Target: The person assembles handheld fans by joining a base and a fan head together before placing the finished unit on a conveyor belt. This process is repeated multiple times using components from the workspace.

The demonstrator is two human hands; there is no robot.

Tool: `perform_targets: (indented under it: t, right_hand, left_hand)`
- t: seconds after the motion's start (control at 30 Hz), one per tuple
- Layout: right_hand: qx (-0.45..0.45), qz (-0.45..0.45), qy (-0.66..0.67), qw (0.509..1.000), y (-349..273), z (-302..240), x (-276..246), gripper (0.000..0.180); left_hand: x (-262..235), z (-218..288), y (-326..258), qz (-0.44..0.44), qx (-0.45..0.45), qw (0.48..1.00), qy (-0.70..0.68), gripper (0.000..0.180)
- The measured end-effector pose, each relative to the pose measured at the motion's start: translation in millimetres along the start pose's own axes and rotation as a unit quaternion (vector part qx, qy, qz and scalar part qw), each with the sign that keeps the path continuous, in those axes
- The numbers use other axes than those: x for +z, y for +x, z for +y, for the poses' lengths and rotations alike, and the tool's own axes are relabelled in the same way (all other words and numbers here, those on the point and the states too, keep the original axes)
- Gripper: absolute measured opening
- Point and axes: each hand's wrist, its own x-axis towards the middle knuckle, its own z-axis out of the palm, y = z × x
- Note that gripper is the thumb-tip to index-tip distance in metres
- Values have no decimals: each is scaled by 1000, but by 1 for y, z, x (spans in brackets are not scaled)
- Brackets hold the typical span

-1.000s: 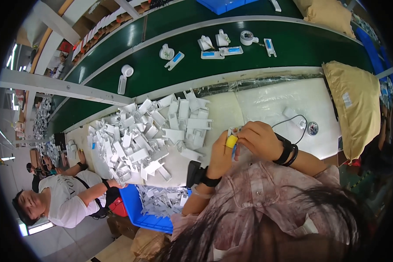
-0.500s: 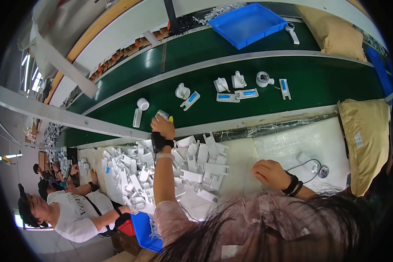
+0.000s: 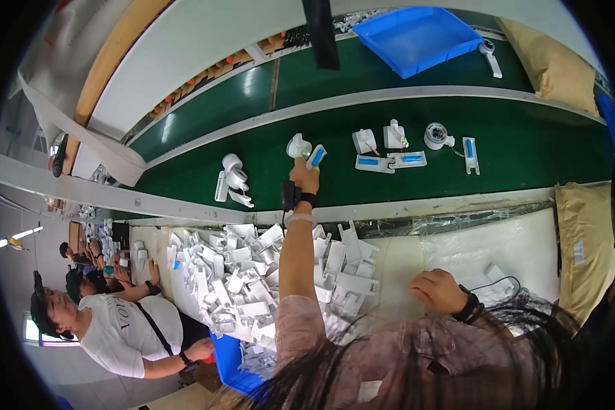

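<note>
Green conveyor belt [image 3: 540,147] runs across the upper part of the view, and the person's left hand [image 3: 305,176] is stretched out over its near edge, fingers closed around a small white part with a blue face [image 3: 316,156] that sits right at the belt surface. Just beside that hand stands a round white piece [image 3: 297,145]; further left on the belt lies another white assembly [image 3: 234,180], and to the right sit more white housings with blue inserts [image 3: 388,152] and a small round reel [image 3: 435,134]. At the far side a blue tray [image 3: 417,37] rests on the belt. The right hand [image 3: 439,290] lies on the pale worktop [image 3: 485,239], loosely curled with knuckles up; whether it has hold of anything I cannot tell. Between the two arms a heap of white plastic parts [image 3: 246,280] covers the worktop. Another person in a white shirt [image 3: 116,335] sits at the lower left, well apart.
</note>
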Motion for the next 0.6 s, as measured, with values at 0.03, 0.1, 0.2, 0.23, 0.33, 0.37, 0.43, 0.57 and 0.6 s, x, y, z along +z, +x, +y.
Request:
perform_targets:
  t: [0.03, 0.1, 0.2, 0.23, 0.33, 0.37, 0.43, 0.57, 0.6]
  right_hand:
    - [-4, -10, -4, 1000, 0, 3, 2, 10]
    - [-10, -20, -8, 1000, 1, 5, 5, 10]
    - [-9, -38, -9, 999, -2, 5, 7, 9]
    - [1, -35, 0, 999, -4, 4, 5, 10]
    - [11, 43, 34, 998, -7, -2, -7, 16]
    - [8, 115, 59, 992, -5, -6, -16, 21]
    - [21, 169, 55, 984, 5, -9, -33, 27]
    - [-23, 182, 56, 982, 19, -43, -62, 38]
    - [-38, 146, 38, 988, 19, -51, -61, 37]
  left_hand:
    - [-3, 5, -1, -1, 0, 1000, 1, 33]
    - [-15, 13, -5, -63, -115, 948, -289, 25]
    - [-47, 33, -16, -94, -137, 909, -382, 22]
    - [-66, 45, -24, -108, -131, 890, -423, 22]
    - [-131, 83, -61, -187, -128, 860, -457, 24]
    - [-151, 92, -74, -248, -107, 847, -458, 24]
    - [-175, 100, -99, -393, -78, 805, -437, 23]
    - [-215, 137, -155, -611, 108, 718, -315, 38]
    - [-212, 141, -168, -658, 147, 672, -306, 41]
